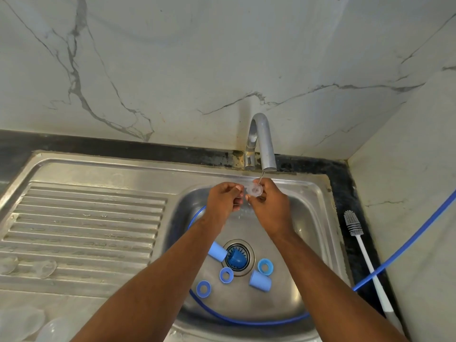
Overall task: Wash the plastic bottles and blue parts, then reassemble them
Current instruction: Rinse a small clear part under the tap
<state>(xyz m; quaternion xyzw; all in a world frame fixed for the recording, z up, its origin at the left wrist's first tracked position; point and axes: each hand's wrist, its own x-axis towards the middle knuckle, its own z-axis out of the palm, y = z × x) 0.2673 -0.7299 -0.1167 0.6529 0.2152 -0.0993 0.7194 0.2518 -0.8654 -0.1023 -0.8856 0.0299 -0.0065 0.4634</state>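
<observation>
Both my hands are over the steel sink [318, 233], under a thin stream from the tap [264, 141]. My right hand [267, 203] pinches a small clear plastic part [254, 189] in the water. My left hand [223, 199] is close beside it with curled fingertips at the part's left edge; whether they hold it I cannot tell. On the sink floor lie several blue parts: a cap [217, 251], a cone in the drain [236, 258], rings [226, 275] [203, 289] [265, 266] and another cap [259, 281].
A blue hose [246, 321] loops around the sink floor and runs off over the right counter. A white bottle brush [362, 250] lies on the dark counter at the right. Clear plastic pieces [44, 267] [55, 329] rest on the ribbed drainboard at the left.
</observation>
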